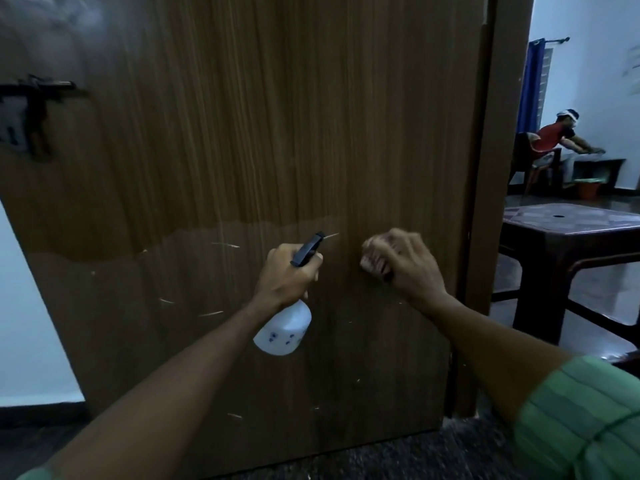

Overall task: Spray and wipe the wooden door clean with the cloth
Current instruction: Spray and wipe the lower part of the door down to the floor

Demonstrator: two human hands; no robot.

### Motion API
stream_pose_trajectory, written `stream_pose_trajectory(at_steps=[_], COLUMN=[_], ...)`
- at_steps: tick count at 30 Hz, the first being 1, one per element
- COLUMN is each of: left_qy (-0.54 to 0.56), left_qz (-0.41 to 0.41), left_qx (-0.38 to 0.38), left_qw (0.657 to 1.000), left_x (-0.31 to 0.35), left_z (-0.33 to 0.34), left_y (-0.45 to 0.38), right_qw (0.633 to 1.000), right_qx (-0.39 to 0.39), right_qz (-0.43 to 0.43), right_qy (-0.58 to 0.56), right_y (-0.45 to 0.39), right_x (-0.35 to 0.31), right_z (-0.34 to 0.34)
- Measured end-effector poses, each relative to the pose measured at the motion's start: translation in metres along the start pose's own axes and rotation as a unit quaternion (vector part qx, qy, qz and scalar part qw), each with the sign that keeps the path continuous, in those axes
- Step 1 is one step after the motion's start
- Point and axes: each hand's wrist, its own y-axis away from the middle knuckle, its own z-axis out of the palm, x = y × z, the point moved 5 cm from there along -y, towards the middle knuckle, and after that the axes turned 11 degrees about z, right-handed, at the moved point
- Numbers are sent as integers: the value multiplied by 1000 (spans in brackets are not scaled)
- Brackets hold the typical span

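Observation:
The wooden door (pixel 242 133) fills most of the view, brown with vertical grain and several pale scratch marks low down. My left hand (pixel 285 273) grips a white spray bottle (pixel 284 329) by its black trigger head, nozzle pointing up and right at the door, a thin streak of spray at its tip. My right hand (pixel 407 263) holds a bunched pale cloth (pixel 372 256) against the door, just right of the nozzle. The cloth is mostly hidden under my fingers and blurred.
A black latch (pixel 33 109) sits on the door's upper left. The door frame (pixel 491 202) runs along the right. Beyond it stand a dark table (pixel 571 233) and a seated person (pixel 554 136) in the far room. Dark speckled floor lies below.

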Motion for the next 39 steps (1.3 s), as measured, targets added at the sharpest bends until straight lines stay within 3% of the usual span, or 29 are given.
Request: stream_pose_trajectory(at_steps=[2, 4, 8, 10, 12, 14, 16, 21, 25, 27, 31, 39], left_qy=[0, 17, 35, 45, 54, 66, 82, 80, 62, 49, 41, -34], left_qz=[5, 7, 8, 8, 15, 28, 34, 29, 32, 30, 10, -27], left_qx=[9, 19, 52, 66, 78, 87, 96, 120, 92, 67, 19, 9], left_qw=[1000, 1000, 998, 997, 995, 994, 991, 989, 993, 996, 999, 999], left_x=[1, 2, 6, 7, 8, 8, 9, 9, 10, 7, -11, -25], left_z=[-6, -10, -19, -23, -29, -34, -39, -50, -56, -65, -79, -79], left_y=[0, 0, -4, -10, -14, -17, -19, -24, -15, -7, 4, 17], right_qw=[983, 971, 992, 995, 988, 952, 933, 980, 982, 982, 940, 946], right_qx=[86, 131, 110, 90, 115, 180, 219, 177, 135, 148, 222, 201], right_qz=[148, 178, -41, -47, 81, 223, 251, -4, -118, -71, 163, 169], right_qy=[-62, -93, -38, -19, -57, -105, -134, -93, -57, -92, -201, -191], right_y=[-29, -56, -40, -21, -20, -39, -72, -84, -50, -66, -115, -108], right_x=[-10, -40, -85, -74, -57, -52, -69, -132, -105, -102, -103, -109], right_z=[-20, -29, 11, 26, 21, 2, -15, -2, 23, 9, -37, -27])
